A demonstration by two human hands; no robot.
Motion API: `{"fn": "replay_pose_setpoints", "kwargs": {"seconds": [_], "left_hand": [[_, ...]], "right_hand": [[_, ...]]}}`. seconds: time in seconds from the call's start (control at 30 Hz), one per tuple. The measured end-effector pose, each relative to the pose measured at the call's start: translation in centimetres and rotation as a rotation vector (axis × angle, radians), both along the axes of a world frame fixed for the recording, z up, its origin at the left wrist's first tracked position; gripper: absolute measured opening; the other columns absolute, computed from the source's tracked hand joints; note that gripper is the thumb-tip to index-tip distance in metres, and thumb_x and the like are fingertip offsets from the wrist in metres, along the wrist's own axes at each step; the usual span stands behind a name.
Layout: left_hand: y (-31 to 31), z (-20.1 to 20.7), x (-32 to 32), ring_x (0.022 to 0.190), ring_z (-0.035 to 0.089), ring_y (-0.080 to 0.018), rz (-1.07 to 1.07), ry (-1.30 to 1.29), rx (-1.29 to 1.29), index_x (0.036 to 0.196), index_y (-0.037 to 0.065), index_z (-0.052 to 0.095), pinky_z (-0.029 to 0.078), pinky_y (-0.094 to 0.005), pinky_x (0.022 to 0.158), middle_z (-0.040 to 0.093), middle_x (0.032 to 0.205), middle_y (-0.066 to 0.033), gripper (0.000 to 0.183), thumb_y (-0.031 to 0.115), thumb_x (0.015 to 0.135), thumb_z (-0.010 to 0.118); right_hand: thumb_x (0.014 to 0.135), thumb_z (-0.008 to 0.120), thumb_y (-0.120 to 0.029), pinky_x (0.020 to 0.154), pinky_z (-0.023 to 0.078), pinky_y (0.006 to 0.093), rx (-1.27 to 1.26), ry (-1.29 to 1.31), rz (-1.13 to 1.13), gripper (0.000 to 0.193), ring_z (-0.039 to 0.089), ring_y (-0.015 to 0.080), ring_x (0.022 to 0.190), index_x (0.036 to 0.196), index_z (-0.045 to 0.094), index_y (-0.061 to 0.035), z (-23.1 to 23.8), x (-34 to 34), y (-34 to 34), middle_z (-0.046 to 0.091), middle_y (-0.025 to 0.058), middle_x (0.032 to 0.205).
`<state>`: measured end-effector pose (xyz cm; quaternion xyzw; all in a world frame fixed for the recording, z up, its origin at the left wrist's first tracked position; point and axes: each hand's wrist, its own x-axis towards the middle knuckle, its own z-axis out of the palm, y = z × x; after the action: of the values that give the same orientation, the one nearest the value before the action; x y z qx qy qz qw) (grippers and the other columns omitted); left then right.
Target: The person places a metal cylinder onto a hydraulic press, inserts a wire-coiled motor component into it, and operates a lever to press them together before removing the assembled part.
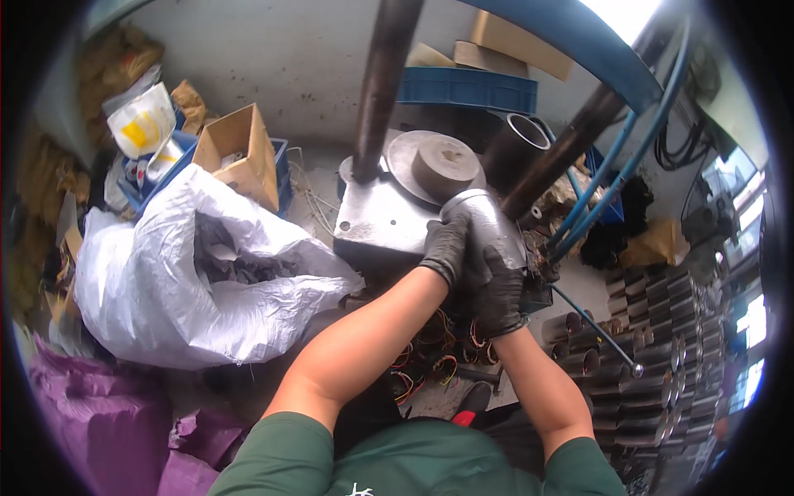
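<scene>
Both my hands wear dark gloves and hold a silver metal cylinder [488, 217] at the front right of a press bed. My left hand [447, 248] grips its left side, fingers closed against the metal. My right hand [504, 289] is wrapped round its lower right side. The cylinder leans, with its far end close to a round metal block [447, 165] that sits on a wider disc. Under the disc lies a flat metal plate [364, 211]. The lower end of the cylinder is partly hidden by my gloves.
A dark steel column [385, 91] rises left of the block. A thin lever with a ball end [636, 369] juts out at right, near rows of metal cylinders [653, 364]. A white sack [157, 289] stands at left; coils with coloured wires [442, 368] lie below my arms.
</scene>
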<state>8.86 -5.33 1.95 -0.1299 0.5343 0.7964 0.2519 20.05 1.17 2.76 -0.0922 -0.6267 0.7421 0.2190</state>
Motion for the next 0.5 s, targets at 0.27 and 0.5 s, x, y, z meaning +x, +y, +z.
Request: {"fn": "replay_pose_setpoints", "kwargs": {"seconds": [0.27,0.5], "left_hand": [[1.5,3.3,-1.4,0.099,0.07,-0.0369,-0.109,-0.056,0.76,0.133,-0.004,0.052,0.064,-0.0473,0.08,0.064,0.123,-0.0189,0.07,0.055,0.098,0.067],[3.4,4.8,-5.9,0.132,0.058,-0.0324,-0.298,-0.197,1.281,0.141,0.01,0.057,0.045,-0.0472,0.118,0.064,0.138,-0.0148,0.058,0.055,0.112,0.037]], "right_hand": [[0.098,0.072,-0.017,0.094,0.058,0.0368,1.243,0.143,-0.023,0.039,0.072,0.0241,0.106,0.133,0.066,-0.0004,8.7,-3.1,5.7,0.074,0.0146,0.122],[0.091,0.073,-0.018,0.079,0.058,0.0371,1.401,0.072,0.251,0.014,0.073,0.0294,0.088,0.101,0.075,-0.0075,14.5,-13.9,7.9,0.074,0.0139,0.092]]}}
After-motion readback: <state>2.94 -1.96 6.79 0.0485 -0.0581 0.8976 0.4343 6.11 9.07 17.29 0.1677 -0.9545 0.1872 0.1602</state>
